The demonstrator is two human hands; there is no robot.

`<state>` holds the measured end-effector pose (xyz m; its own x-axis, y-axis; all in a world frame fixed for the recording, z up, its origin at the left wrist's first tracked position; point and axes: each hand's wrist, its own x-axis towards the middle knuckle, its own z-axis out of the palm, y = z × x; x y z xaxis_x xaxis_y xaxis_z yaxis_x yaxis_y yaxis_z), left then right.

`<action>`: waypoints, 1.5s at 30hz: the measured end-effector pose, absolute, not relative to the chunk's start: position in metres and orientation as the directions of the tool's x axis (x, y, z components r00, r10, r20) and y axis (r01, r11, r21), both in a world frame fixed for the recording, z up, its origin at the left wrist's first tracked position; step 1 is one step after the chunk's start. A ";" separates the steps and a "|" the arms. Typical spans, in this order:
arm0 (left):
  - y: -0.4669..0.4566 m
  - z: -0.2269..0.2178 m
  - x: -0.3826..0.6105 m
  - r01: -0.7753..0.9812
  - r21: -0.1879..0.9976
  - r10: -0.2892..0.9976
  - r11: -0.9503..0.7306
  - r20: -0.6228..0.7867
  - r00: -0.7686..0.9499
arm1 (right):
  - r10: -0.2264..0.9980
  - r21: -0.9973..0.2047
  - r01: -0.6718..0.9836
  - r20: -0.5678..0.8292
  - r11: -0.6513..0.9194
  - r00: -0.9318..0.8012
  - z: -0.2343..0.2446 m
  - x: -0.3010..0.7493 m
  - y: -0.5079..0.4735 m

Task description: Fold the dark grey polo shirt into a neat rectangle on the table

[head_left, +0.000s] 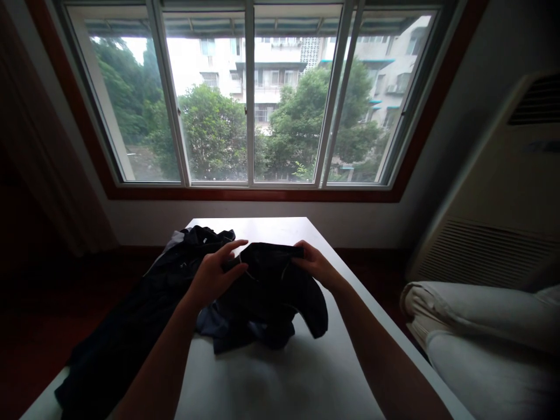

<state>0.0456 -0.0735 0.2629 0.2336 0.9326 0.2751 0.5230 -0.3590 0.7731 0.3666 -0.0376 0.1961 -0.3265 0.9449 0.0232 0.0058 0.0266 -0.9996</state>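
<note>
A black garment [266, 274] with thin pale lines is held up over the white table, its top edge stretched nearly level between my hands. My right hand [312, 262] pinches its upper right corner between thumb and fingers. At the upper left edge, my left hand [219, 271] has the cloth in its grasp, with index finger and thumb reaching apart around it. One rounded dark flap hangs at the right. Beneath it, bluish-dark cloth [266, 333] droops to the tabletop; whether it belongs to the same garment I cannot tell.
Dark clothes [175, 274] lie heaped along the left side of the white table [280, 385], spilling over its edge. Thick folded white bedding [485, 315] sits at the right, below a floor-standing air conditioner [481, 233]. A wide window [249, 105] is beyond the table.
</note>
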 end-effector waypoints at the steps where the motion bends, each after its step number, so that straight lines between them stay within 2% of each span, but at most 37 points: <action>1: -0.074 0.263 0.046 0.546 0.751 0.928 -0.371 0.273 0.254 | 0.962 -0.998 0.023 0.049 0.058 -0.270 0.201 0.370 -0.038; 6: -0.069 0.255 0.047 0.518 0.727 0.892 -0.450 0.348 0.288 | 0.981 -0.965 0.179 0.192 0.191 -0.012 0.225 0.375 -0.048; 12: -0.072 0.256 0.045 0.581 0.674 0.840 -0.457 0.542 0.033 | 0.927 -0.870 0.395 0.360 0.295 0.101 0.250 0.366 -0.076; 14: -0.076 0.261 0.045 0.605 0.649 0.791 -0.461 0.610 -0.052 | 0.936 -0.855 0.415 0.351 0.311 0.022 0.259 0.364 -0.083; 17: -0.081 0.270 0.048 0.625 0.641 0.749 -0.447 0.649 -0.131 | 0.932 -0.871 0.364 0.241 0.331 -0.272 0.268 0.362 -0.087; 19: -0.082 0.273 0.049 0.627 0.645 0.751 -0.437 0.645 -0.140 | 0.860 -0.877 0.341 0.141 0.339 -0.491 0.268 0.361 -0.085; 21: -0.082 0.274 0.048 0.633 0.638 0.758 -0.439 0.641 -0.120 | 0.802 -0.859 0.358 0.094 0.365 -0.590 0.264 0.360 -0.081; 23: -0.082 0.273 0.047 0.643 0.618 0.751 -0.451 0.653 -0.100 | 0.820 -0.817 0.415 0.118 0.401 -0.560 0.255 0.358 -0.075; 27: -0.083 0.272 0.045 0.648 0.608 0.730 -0.458 0.674 -0.116 | 0.929 -0.771 0.537 0.193 0.342 -0.315 0.235 0.359 -0.061; 30: -0.083 0.273 0.049 0.612 0.631 0.762 -0.478 0.644 -0.068 | 0.971 -0.825 0.513 0.222 0.237 -0.092 0.224 0.365 -0.050; 33: -0.082 0.271 0.055 0.594 0.645 0.791 -0.481 0.612 -0.023 | 0.962 -0.864 0.467 0.257 0.188 0.087 0.214 0.372 -0.041; 37: -0.077 0.267 0.054 0.656 0.630 0.841 -0.416 0.540 0.014 | 0.953 -0.868 0.458 0.277 0.193 0.123 0.202 0.381 -0.033; 41: -0.072 0.265 0.045 0.617 0.704 0.934 -0.351 0.309 0.179 | 0.943 -0.843 0.507 0.296 0.181 0.154 0.195 0.382 -0.031; 45: -0.071 0.254 0.040 0.422 0.862 0.907 -0.280 0.094 0.411 | 0.949 -0.911 0.386 0.240 0.147 0.205 0.206 0.380 -0.029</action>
<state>0.0398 -0.0707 0.2545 0.4111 0.9067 0.0937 0.4219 -0.2804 0.8622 0.3797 -0.0285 0.2055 0.2050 0.9488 0.2403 0.3860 0.1472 -0.9107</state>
